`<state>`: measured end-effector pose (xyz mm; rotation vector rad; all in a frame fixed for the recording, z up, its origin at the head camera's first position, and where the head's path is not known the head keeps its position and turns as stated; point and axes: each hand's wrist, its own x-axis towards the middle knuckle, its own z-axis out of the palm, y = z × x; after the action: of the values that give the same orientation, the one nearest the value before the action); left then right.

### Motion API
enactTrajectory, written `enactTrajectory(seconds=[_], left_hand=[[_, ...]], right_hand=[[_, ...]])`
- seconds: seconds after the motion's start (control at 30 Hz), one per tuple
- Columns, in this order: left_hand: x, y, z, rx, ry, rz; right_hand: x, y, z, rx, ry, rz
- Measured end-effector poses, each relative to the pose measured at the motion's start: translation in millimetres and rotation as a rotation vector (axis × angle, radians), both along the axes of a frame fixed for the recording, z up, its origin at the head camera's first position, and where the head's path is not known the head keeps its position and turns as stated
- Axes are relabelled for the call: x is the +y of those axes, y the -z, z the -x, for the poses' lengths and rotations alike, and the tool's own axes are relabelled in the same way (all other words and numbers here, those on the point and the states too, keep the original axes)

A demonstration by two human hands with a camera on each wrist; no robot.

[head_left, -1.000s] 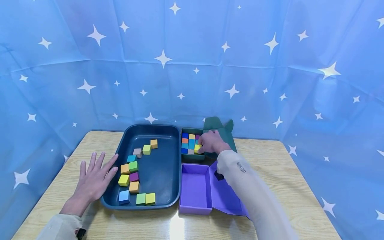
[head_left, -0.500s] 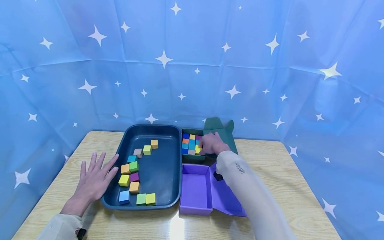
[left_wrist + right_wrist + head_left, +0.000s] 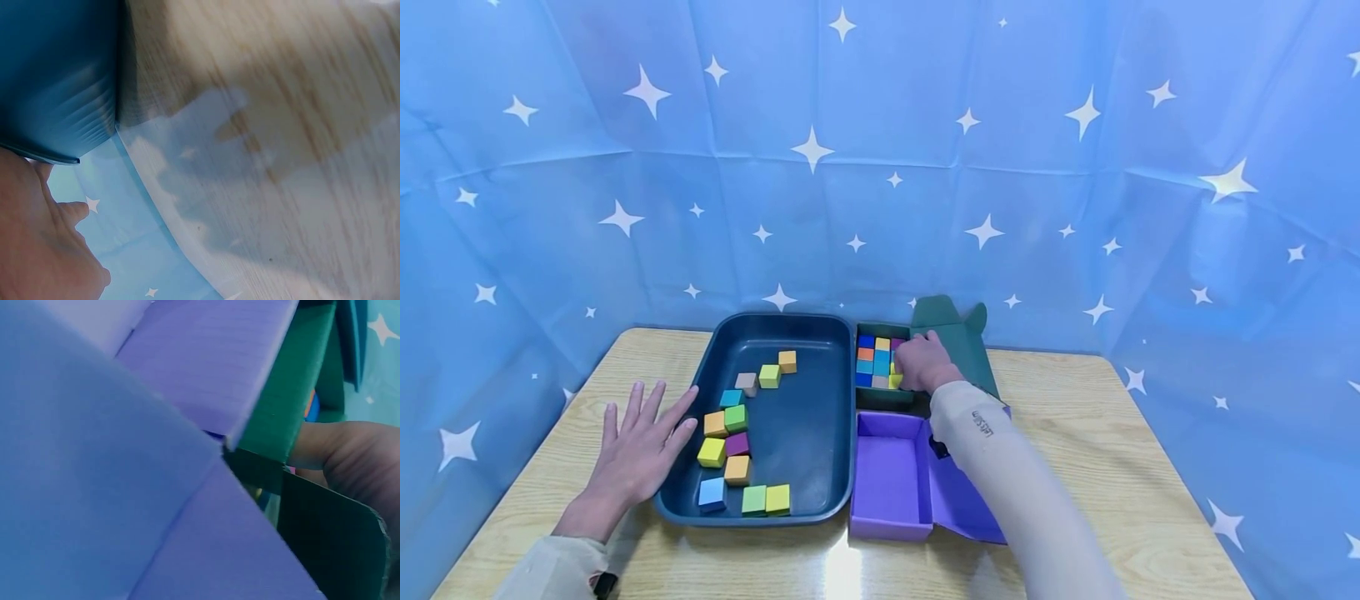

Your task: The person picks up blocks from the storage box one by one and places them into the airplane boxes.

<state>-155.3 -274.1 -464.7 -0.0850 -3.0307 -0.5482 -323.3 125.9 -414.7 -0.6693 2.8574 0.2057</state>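
My left hand [image 3: 638,450] lies with spread, straight fingers against the left rim of a dark blue tray [image 3: 805,433]; the left wrist view shows the hand beside the tray's outer wall [image 3: 69,81]. Several coloured cubes, among them a purple cube [image 3: 737,443] and a light blue cube [image 3: 712,493], lie in the tray's left half and along its front. My right hand [image 3: 925,363] reaches into the right side of a small green box [image 3: 883,395] of close-set cubes, over a yellow cube [image 3: 895,381]. The right wrist view shows a digit [image 3: 315,444] inside the box wall; the fingertips are hidden.
A purple box [image 3: 889,475] stands open in front of the green box, its lid [image 3: 958,492] folded out to the right under my right forearm. The green lid [image 3: 962,346] lies back to the right. A blue star-patterned cloth [image 3: 880,167] hangs behind the table [image 3: 1120,467].
My right hand has shifted slightly within the green box and its forearm has swung a little left. The left hand and the tray's cubes look the same.
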Motion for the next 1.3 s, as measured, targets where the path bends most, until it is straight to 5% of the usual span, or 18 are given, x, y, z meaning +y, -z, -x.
enactTrajectory(seconds=[0.27,0.7,0.93,1.3], left_hand=[[0.2,0.6,-0.2,0.001,0.0,-0.005],[0.5,1.1,-1.1,0.011,0.005,-0.005],[-0.5,-0.4,-1.1,0.01,0.006,-0.007],[0.0,-0.1,-1.8,0.005,0.003,-0.009]], right_hand=[[-1,6.8,0.9,0.048,-0.007,-0.009],[-1,-8.7,-7.0,0.075,-0.012,0.096],[-14,-26.5,-23.5,0.036,-0.058,0.128],[-29,-10.7,-46.4,0.028,-0.128,0.142]])
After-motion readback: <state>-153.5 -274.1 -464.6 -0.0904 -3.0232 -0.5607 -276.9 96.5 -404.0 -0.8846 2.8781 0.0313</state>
